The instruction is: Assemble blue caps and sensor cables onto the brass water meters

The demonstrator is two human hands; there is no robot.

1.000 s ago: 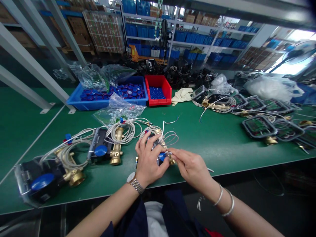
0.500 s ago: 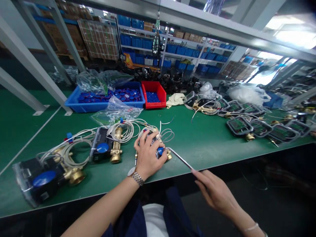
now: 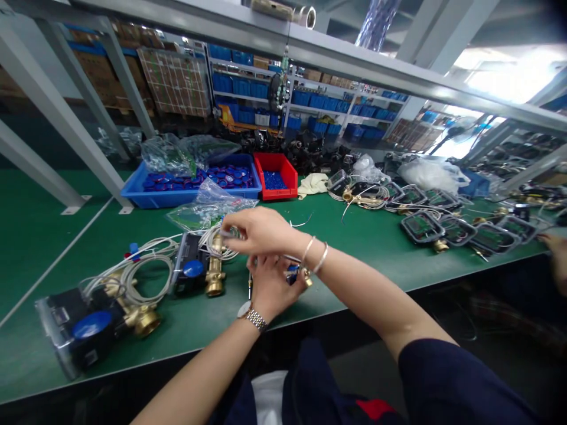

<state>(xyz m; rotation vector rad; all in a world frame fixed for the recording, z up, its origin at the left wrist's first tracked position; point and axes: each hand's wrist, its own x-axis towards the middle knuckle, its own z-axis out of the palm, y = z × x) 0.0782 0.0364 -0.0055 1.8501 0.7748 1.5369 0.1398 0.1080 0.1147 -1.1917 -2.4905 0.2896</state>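
Observation:
My left hand point(image 3: 271, 284) is closed over a meter near the front edge of the bench, pressing it down. The meter's blue cap point(image 3: 291, 273) and brass fitting point(image 3: 308, 278) show beside the thumb; most of its body is hidden. My right hand point(image 3: 254, 229), blurred, crosses above my left hand with its fingers curled. It grips the far end of a thin metal hex key point(image 3: 290, 258), whose shaft is mostly covered by my hands. Just left are a second meter point(image 3: 190, 268) with a brass body point(image 3: 215, 274) and a coiled white cable point(image 3: 208, 241).
Another meter point(image 3: 91, 324) lies at the left front. Behind are a blue tray point(image 3: 148, 199) of blue caps, a red bin point(image 3: 280, 193) of small blue parts, a plastic bag point(image 3: 208, 206) and a cloth point(image 3: 313, 185). Several open meters point(image 3: 423, 227) lie right; another person's hand point(image 3: 556, 251) is at far right.
My right hand has swung from the lower right to the upper left, over my left hand, turning the hex key round. My left hand still holds the meter. The view has shifted slightly.

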